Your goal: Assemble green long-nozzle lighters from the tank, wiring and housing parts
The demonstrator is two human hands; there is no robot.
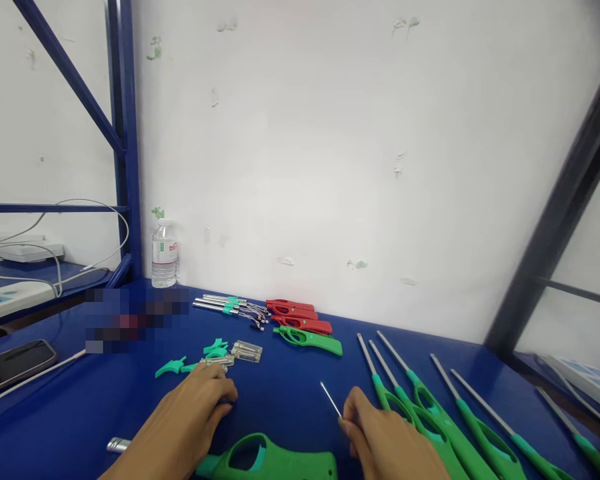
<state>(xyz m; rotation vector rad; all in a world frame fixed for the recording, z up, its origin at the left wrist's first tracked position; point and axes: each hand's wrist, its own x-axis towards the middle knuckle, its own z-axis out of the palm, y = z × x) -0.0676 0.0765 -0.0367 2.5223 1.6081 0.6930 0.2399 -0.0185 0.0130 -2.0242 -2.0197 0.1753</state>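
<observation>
My left hand (pixel 193 413) is curled palm down at the clear plastic fuel tanks (pixel 220 362), its fingertips hidden beneath it. Another clear tank (pixel 247 351) and several turquoise triggers (pixel 173 367) lie just beyond. Between the finger and thumb of my right hand (pixel 380 427) is a thin metal rod (pixel 331 400), like a screwdriver shaft, pointing up and left; its rear end is hidden in the hand. Nearest me lies a green gas lighter (pixel 295 463), its metal tube (pixel 117 445) passing under my left forearm.
Several long-tubed green lighters (pixel 445 427) lie at the right. Toward the wall are red lighter bodies (pixel 303 323), a green one (pixel 313 341) and metal tubes with wires (pixel 225 303). A water bottle (pixel 165 257), a phone (pixel 15 367) and a white cable (pixel 40 377) are at left.
</observation>
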